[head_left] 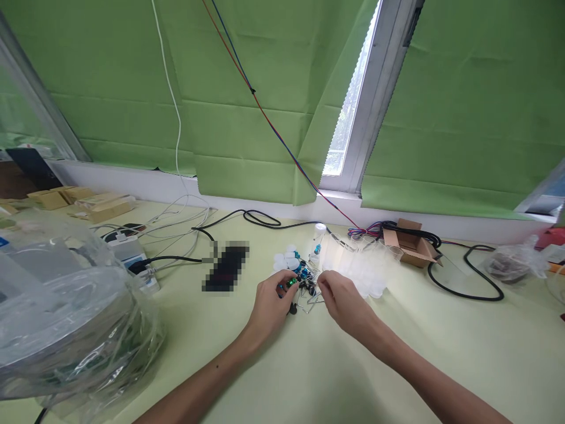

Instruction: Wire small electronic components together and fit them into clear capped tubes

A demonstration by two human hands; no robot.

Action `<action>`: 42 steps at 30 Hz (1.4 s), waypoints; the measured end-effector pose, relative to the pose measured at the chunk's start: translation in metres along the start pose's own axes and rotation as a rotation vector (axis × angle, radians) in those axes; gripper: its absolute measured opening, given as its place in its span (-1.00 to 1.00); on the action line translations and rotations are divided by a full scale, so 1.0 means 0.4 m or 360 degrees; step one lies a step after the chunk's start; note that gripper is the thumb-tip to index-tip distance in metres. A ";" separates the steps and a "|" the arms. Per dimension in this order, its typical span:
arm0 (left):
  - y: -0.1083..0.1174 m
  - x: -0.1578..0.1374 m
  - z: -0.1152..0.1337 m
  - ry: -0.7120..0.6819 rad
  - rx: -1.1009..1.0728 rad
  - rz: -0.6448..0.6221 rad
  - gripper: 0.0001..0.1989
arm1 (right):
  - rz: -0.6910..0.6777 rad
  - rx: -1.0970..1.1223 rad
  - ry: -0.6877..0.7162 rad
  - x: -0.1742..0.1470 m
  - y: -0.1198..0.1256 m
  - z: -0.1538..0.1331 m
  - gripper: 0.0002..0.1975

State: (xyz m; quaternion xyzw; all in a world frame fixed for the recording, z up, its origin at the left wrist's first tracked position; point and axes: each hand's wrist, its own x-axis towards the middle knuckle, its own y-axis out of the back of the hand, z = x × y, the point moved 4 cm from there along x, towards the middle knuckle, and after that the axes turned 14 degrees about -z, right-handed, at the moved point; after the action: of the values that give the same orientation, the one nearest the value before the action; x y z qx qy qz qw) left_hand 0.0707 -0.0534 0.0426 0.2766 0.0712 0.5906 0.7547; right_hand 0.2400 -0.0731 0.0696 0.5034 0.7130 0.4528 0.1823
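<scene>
Pale tabletop [282,380]; left hand [270,301] pinches a shiny green part [292,282], partly hidden; right hand [342,298], apart from it, curls inward, grip indiscernible.

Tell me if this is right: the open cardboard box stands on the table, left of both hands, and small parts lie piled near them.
Wrong side: the head view shows the open cardboard box on the table, to the right of the left hand and right hand. Small parts do lie piled near them.
</scene>
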 end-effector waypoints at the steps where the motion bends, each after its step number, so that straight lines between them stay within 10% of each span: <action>1: -0.001 0.000 0.000 -0.0001 0.0004 -0.0006 -0.82 | 0.0023 0.0046 -0.0007 -0.001 0.013 -0.004 -0.79; 13: -0.006 -0.006 0.003 -0.0005 0.0120 -0.0068 -0.84 | -0.0137 0.0659 -0.0156 -0.006 0.054 -0.021 -0.81; 42: -0.011 -0.004 -0.002 0.0007 0.0155 -0.0106 -0.85 | -0.0244 0.0717 -0.0166 -0.015 0.049 -0.033 -0.81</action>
State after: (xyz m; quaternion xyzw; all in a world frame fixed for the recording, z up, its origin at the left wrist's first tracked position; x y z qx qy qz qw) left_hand 0.0735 -0.0552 0.0393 0.3093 0.1106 0.5615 0.7595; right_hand 0.2439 -0.0829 0.0917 0.4984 0.8217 0.2405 0.1359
